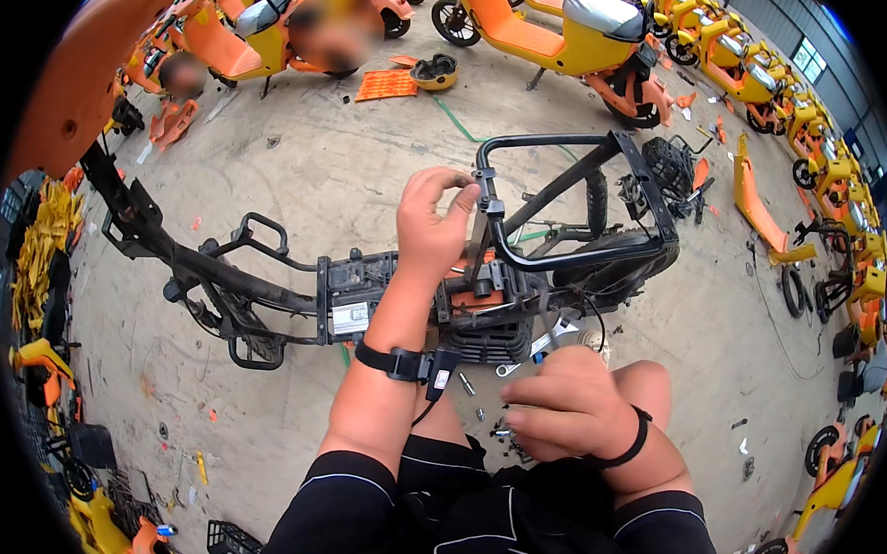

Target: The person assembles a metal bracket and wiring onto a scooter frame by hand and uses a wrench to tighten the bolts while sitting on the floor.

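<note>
In front of me stands a stripped scooter frame (286, 298) of black tubing. My left hand (434, 218) reaches up to its looped rear rack (541, 141), thumb and fingers pinched at a small metal bracket (486, 206) on the rack's near-left side. Whatever lies between those fingertips is too small to make out. My right hand (576, 404) is low above my lap, its fingers curled. A thin grey piece, blurred, rises beyond this hand; I cannot tell if it is gripped. Just past the fingers, a combination wrench (523, 362) lies on the floor.
Sockets (467, 384) and small metal parts lie on the concrete before my knees. A yellow helmet (435, 73) sits beside an orange panel (387, 86) farther off. Yellow and orange scooters (559, 32) line the back and right. An orange body part (89, 69) looms at upper left.
</note>
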`<state>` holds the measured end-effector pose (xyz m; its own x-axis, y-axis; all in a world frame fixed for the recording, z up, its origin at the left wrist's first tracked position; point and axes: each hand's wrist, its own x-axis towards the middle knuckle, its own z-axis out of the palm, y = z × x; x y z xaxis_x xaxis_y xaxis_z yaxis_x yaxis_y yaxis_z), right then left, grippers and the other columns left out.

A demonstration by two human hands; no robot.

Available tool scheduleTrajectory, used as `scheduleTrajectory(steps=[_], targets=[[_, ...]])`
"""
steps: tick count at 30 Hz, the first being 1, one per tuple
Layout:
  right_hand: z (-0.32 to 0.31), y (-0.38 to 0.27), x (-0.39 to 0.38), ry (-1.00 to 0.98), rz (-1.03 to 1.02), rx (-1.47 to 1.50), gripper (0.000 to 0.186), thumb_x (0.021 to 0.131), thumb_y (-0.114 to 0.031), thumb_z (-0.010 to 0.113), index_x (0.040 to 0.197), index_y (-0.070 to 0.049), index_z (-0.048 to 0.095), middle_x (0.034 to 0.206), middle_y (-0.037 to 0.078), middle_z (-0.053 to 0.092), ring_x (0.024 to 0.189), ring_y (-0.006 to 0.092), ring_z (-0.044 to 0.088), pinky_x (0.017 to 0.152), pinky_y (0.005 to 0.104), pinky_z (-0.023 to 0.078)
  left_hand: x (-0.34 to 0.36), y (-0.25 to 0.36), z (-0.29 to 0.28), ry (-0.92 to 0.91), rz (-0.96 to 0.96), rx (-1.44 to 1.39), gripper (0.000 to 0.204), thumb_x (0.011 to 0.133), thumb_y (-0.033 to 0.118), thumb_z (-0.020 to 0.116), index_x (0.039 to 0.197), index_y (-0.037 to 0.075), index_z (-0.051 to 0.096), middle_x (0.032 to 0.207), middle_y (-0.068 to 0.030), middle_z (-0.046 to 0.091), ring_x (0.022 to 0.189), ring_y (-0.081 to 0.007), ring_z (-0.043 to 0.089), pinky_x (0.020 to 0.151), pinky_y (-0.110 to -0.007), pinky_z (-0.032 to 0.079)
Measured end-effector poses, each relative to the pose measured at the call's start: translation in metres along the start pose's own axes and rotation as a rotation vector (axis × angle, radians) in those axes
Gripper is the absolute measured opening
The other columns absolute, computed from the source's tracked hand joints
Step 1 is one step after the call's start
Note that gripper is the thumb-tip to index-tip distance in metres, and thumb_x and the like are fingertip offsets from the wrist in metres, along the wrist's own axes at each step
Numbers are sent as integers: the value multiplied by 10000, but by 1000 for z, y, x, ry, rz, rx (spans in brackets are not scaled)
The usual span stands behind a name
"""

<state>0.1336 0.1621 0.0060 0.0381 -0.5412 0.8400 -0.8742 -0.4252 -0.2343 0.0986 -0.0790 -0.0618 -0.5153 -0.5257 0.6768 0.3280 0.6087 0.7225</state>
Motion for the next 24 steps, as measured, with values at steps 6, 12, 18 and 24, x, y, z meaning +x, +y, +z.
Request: scheduleTrajectory(steps=[6, 12, 18, 24], targets=[[47, 53, -120, -363, 502, -25, 200, 766, -114, 697, 965, -101, 677, 814, 94, 677, 677, 320, 687, 559, 432, 536, -6, -7, 16, 68, -286, -234, 137, 981, 147, 704, 1025, 18, 719, 989, -44, 699, 969, -149, 643, 883, -301, 496], [61, 52, -129, -706, 540, -47, 115, 844, -160, 624, 931, -92, 655, 823, 108, 675, 736, 344, 709, 602, 466, 558, -6, -15, 12, 28, -188, -282, 327, 1030, 90, 626, 1340, 12, 558, 1059, -59, 679, 938, -107, 590, 857, -273, 474], [50, 48, -144, -757, 612, 33, 133, 841, -167, 627, 931, -71, 644, 859, 123, 690, 767, 351, 710, 629, 469, 563, -11, 3, 18, -8, -148, -176, 394, 1045, 98, 604, 1418, 14, 506, 1066, -58, 678, 920, -93, 578, 837, -247, 467], [54, 54, -155, -665, 630, 65, 132, 824, -152, 637, 917, -59, 647, 868, 138, 700, 789, 360, 711, 657, 471, 564, -15, 6, 28, 35, -86, -107, 340, 1050, 112, 606, 1366, -12, 586, 1088, -69, 669, 984, -110, 599, 897, -259, 480]])
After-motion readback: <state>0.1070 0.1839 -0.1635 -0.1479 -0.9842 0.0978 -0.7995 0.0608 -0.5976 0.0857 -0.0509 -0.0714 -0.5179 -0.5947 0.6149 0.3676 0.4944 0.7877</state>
